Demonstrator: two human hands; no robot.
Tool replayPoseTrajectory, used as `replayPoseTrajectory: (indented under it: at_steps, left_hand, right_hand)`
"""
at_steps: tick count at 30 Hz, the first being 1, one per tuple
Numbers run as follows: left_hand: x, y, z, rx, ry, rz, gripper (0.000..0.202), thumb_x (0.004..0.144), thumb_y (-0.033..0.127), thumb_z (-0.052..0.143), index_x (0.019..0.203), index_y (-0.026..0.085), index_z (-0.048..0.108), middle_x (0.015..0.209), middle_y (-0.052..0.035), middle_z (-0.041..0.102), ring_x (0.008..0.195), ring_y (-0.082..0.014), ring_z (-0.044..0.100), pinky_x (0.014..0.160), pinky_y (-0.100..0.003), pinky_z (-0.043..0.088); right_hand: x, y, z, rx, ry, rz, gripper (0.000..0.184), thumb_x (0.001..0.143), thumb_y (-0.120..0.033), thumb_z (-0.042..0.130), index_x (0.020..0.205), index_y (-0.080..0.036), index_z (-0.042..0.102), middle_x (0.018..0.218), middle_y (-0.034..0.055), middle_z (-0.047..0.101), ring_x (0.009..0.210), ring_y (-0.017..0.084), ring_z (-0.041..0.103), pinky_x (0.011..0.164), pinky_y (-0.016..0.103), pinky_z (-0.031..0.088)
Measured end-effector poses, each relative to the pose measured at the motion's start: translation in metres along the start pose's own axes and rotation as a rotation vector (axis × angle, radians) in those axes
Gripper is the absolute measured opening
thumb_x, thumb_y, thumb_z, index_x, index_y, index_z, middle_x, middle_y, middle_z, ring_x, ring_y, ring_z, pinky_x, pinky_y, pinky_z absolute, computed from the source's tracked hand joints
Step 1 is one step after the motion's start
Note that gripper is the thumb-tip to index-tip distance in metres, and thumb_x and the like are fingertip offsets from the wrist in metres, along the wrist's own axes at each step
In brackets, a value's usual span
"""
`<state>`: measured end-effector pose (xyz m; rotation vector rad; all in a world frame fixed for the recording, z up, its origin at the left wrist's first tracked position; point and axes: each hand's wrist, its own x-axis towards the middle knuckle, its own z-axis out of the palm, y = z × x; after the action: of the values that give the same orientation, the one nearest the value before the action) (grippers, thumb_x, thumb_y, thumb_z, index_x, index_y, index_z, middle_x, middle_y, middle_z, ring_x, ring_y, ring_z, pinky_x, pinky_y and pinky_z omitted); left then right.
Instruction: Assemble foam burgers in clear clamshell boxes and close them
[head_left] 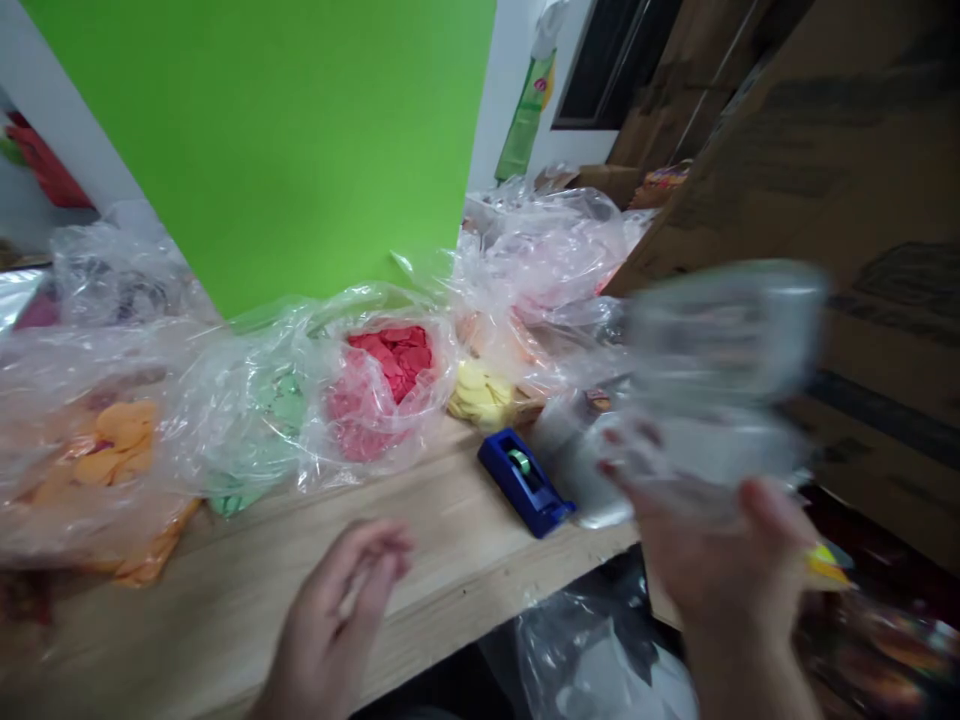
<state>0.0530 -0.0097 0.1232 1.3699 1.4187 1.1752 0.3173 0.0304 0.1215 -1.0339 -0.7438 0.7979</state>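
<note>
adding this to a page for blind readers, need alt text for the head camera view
Right hand holding a blurred clear plastic container, apparently an open clamshell; the left hand hovers empty over a wooden table. On the table are a blue tape dispenser and clear plastic bags with thin red, yellow, green and orange pieces.

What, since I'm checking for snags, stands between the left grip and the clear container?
Between the left grip and the container, held in the right grip, the tape dispenser lies on the table, with clear plastic just beyond it. The container looks raised, so passing over both seems possible.
</note>
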Motion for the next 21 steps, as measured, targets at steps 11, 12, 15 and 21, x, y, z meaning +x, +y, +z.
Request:
replayPoseTrajectory:
  at_steps: [11,12,15,21]
  left_hand:
    - [0.008,-0.047,0.012,-0.18,0.071,-0.228,0.026,0.077,0.034,0.059,0.097,0.017,0.06,0.088,-0.0063,0.068,0.078,-0.0173,0.064,0.068,-0.026,0.05]
    - [0.006,-0.049,0.01,-0.231,0.102,-0.248,0.027,0.076,0.036,0.06,0.095,0.017,0.059,0.085,-0.0063,0.068,0.075,-0.0172,0.064,0.066,-0.026,0.05]
    - [0.008,-0.05,0.004,-0.349,0.276,-0.254,0.03,0.071,0.039,0.066,0.089,0.016,0.057,0.082,-0.0054,0.069,0.073,-0.0165,0.065,0.067,-0.025,0.05]
    - [0.031,-0.048,-0.021,-0.497,0.443,-0.185,0.031,0.074,0.034,0.066,0.096,0.017,0.053,0.083,-0.0036,0.069,0.075,-0.0151,0.065,0.07,-0.025,0.05]
  right_hand:
    - [-0.121,0.063,0.092,0.564,-0.393,0.789,0.051,0.07,-0.057,0.062,0.11,-0.025,0.062,0.116,0.0087,0.065,0.114,0.031,0.053,0.101,0.052,0.033]
    - [-0.12,0.062,0.093,0.566,-0.374,0.791,0.05,0.071,-0.057,0.062,0.111,-0.027,0.062,0.117,0.0078,0.065,0.114,0.031,0.054,0.101,0.053,0.033]
    - [-0.123,0.064,0.097,0.572,-0.365,0.767,0.049,0.07,-0.059,0.061,0.111,-0.032,0.062,0.118,0.005,0.064,0.113,0.032,0.054,0.1,0.054,0.033]
    - [-0.149,0.085,0.091,0.435,-0.427,0.714,0.068,0.061,-0.053,0.074,0.123,-0.033,0.052,0.113,0.0056,0.066,0.105,0.029,0.06,0.089,0.047,0.045]
